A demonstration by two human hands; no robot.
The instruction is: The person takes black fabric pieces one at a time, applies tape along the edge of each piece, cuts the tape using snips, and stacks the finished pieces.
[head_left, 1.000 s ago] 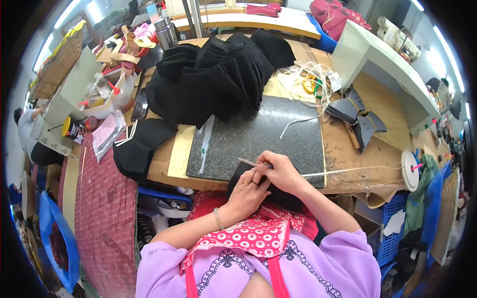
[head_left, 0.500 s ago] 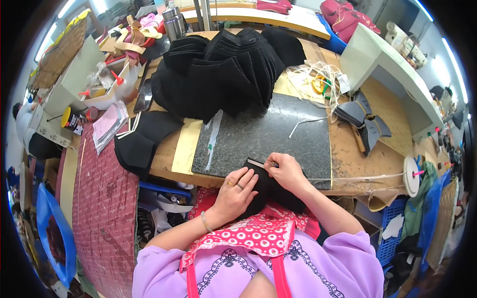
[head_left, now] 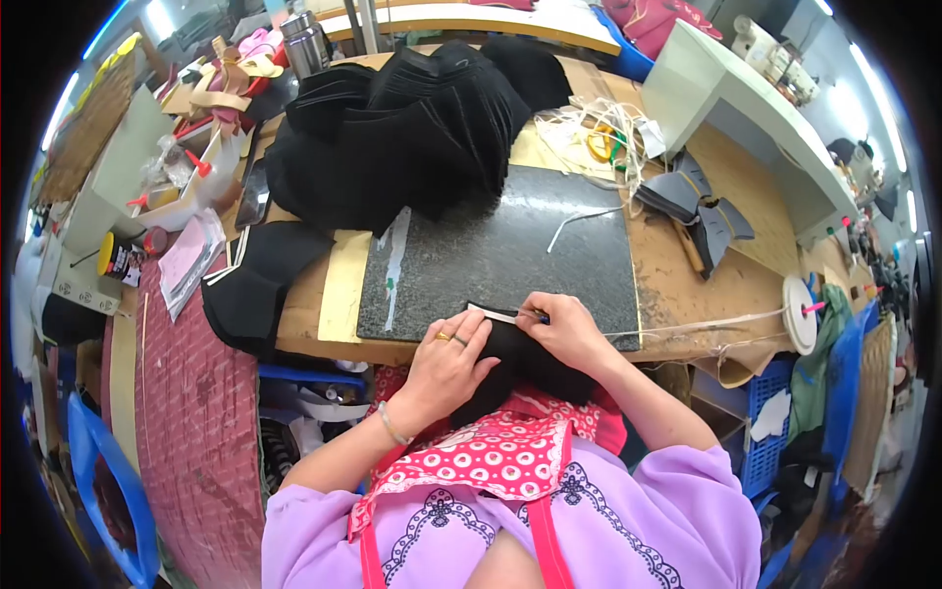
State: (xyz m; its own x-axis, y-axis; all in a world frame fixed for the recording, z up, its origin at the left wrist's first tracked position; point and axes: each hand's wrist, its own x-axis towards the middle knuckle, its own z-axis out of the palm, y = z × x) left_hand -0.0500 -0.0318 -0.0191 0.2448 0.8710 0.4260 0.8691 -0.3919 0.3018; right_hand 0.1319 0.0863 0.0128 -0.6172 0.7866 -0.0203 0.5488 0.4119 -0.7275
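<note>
At the front edge of the dark stone slab (head_left: 510,260) lies a black fabric piece (head_left: 512,355), hanging over toward my lap. A narrow white tape (head_left: 494,314) runs along its top edge. My left hand (head_left: 446,365) rests on the piece with its fingers stretched out, the fingertips at the tape's left end. My right hand (head_left: 567,336) is closed in a pinch on the tape at its right end. A small dark object shows by its fingers, too small to make out. Tape trails right toward a white spool (head_left: 799,314).
A tall stack of black pieces (head_left: 392,147) stands behind the slab. Left are more black pieces (head_left: 260,285) with white edges and a phone (head_left: 254,193). To the right lie tangled white cord (head_left: 589,128), grey shaped pieces (head_left: 702,201) and a wooden handle (head_left: 690,249).
The view has shifted slightly. My left fingertips have moved up onto the tape's left end. My right hand has moved slightly right along the edge, and more of the tape shows between my hands.
</note>
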